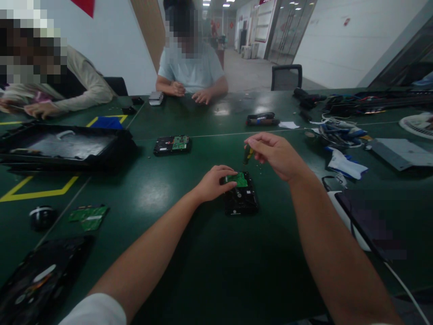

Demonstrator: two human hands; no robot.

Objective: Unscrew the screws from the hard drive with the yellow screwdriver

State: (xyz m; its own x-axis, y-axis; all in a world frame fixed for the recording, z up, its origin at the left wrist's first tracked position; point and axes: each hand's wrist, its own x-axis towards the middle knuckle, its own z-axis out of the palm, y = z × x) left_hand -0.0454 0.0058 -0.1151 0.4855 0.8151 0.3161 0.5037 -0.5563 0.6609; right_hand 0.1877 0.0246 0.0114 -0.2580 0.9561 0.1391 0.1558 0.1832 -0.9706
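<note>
A black hard drive (pixel 240 201) with a green circuit board (pixel 241 179) at its far end lies on the dark green table in front of me. My left hand (pixel 216 183) grips its left edge, thumb and fingers reaching over onto the board. Above the drive's far right corner, my right hand (pixel 267 153) is closed round a small yellow and dark screwdriver (pixel 248 154), its shaft pointing down. Whether the tip touches the drive I cannot tell. Several tiny screws (pixel 259 169) lie just right of the drive.
Another hard drive (pixel 172 145) lies farther left. A black casing (pixel 64 146), a loose circuit board (pixel 89 217) and a large black drive (pixel 47 275) occupy the left side. At right are a glove (pixel 345 163), cables (pixel 341 131) and a tablet-like device (pixel 368 221). Two people sit opposite.
</note>
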